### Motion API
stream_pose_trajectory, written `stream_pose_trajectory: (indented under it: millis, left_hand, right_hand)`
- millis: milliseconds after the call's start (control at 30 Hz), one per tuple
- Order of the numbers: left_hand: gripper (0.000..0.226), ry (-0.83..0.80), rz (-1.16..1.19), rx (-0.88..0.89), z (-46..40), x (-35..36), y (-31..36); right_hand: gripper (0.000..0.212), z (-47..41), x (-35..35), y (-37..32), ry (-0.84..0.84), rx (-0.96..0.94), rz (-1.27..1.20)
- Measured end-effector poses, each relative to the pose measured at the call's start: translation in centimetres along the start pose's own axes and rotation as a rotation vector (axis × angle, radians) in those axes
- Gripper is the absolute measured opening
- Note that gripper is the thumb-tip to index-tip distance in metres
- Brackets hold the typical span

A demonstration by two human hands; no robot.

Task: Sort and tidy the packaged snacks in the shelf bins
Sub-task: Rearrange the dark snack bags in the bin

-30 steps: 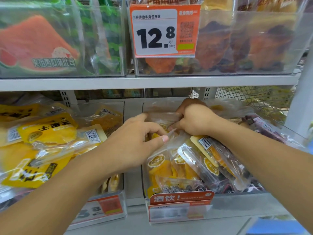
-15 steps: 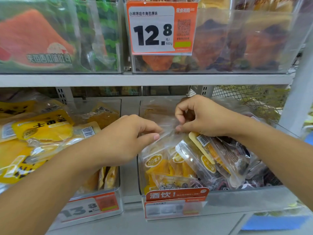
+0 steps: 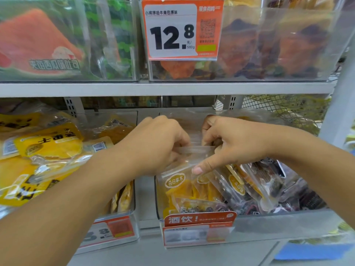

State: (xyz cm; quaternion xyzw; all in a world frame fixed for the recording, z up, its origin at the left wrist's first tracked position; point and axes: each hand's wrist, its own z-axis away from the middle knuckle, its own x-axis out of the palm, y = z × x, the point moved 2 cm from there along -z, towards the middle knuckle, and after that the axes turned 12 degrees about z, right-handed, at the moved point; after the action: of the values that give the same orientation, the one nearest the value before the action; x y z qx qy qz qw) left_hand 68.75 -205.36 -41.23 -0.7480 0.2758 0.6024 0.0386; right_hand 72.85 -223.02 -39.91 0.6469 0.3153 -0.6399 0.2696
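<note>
Two hands meet over the middle clear bin (image 3: 288, 215) on the lower shelf, both gripping the top edge of one transparent snack pouch (image 3: 178, 181). The left hand (image 3: 159, 144) has its fingers curled down over the pouch's clear upper strip from the left; the right hand (image 3: 228, 143) pinches the same strip from the right, its thumb pressed flat against the front of the film and its fingers bent behind it. The pouch stands upright at the front left of that bin, directly below the hands, with yellow dried fruit slices showing through and an oval yellow label near its top. Just right of it, under the right wrist, more pouches (image 3: 249, 185) of the same kind lean back to the right, and darker packets (image 3: 299, 192) lie farther right. An orange tag (image 3: 199, 219) clips to the bin's front wall below the hands. Left of the left forearm, a neighbouring bin (image 3: 119, 233) holds yellow packets (image 3: 48, 144) piled loosely, some spilling over its left side. Above the hands, on the upper shelf (image 3: 172, 89), a price card (image 3: 180, 29) reading 12.8 hangs on a clear bin of brownish-orange snacks (image 3: 288, 45), and a bin with watermelon-print packs (image 3: 38, 45) sits up to the left.
</note>
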Motion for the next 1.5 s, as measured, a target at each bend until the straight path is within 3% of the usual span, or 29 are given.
stream_pose_trajectory:
  millis: [100, 167, 233, 300, 367, 433, 500, 600, 800, 933, 1067, 1133, 1233, 1333, 1500]
  left_hand:
    - [0.024, 0.103, 0.168, 0.018, -1.2, -0.3, -1.0]
    - [0.017, 0.077, 0.292, -0.046, -1.6, 0.0, -1.9]
    - [0.004, -0.008, 0.289, -0.102, -1.5, 0.4, -2.6]
    - [0.013, -0.037, 0.268, -0.133, -1.0, 0.8, -3.1]
    - [0.013, 0.065, 0.269, -0.121, -0.3, 0.7, -2.6]
    - [0.026, 0.182, 0.329, -0.121, 0.8, 0.1, -1.7]
    - [0.047, 0.130, 0.398, -0.161, 2.2, -0.6, -0.9]
    - [0.047, -0.077, 0.172, -0.213, 3.4, -1.2, 0.3]
    - [0.023, -0.130, -0.043, -0.325, 2.7, -1.3, 2.0]
    - [0.017, 0.067, -0.140, -0.270, 1.4, -0.7, 2.3]
    - [0.015, 0.321, -0.003, -0.236, -0.4, 0.0, 0.6]
    - [0.014, 0.336, 0.055, -0.240, -0.9, 0.0, 0.2]
    - [0.022, 0.182, 0.084, -0.278, -0.6, -0.2, -0.4]
    - [0.027, 0.042, 0.096, -0.338, 0.8, -0.1, -0.4]
    - [0.029, 0.057, 0.158, -0.328, 0.8, 0.2, 0.0]
  right_hand:
    - [0.087, 1.1, -0.1, 0.3, 0.045, 0.021, -0.007]
    - [0.087, 1.6, 0.3, 0.2, 0.066, 0.067, 0.010]
    - [0.099, 1.5, 0.8, 0.3, 0.101, 0.104, 0.048]
    - [0.106, 1.2, 1.0, 0.5, 0.117, 0.126, 0.061]
    - [0.105, 1.1, 1.1, 0.4, 0.133, 0.146, 0.062]
    - [0.102, 1.1, 1.0, 0.1, 0.138, 0.178, 0.075]
    - [0.106, 0.9, 0.8, -0.1, 0.133, 0.208, 0.106]
    - [0.099, 0.3, 0.9, 0.3, 0.139, 0.190, 0.086]
    - [0.070, 1.2, 0.6, 0.5, 0.126, 0.183, -0.004]
    - [0.074, 1.7, 0.4, 0.8, 0.069, 0.210, 0.074]
    - [0.070, 2.6, 0.1, 1.2, 0.117, 0.241, 0.134]
    - [0.090, 2.9, 0.0, 1.1, 0.131, 0.220, 0.127]
    - [0.112, 2.7, -0.2, 1.2, 0.123, 0.202, 0.097]
    - [0.100, 2.0, -0.2, 1.7, 0.117, 0.205, 0.036]
    - [0.062, 1.5, 0.1, 1.8, 0.145, 0.196, -0.145]
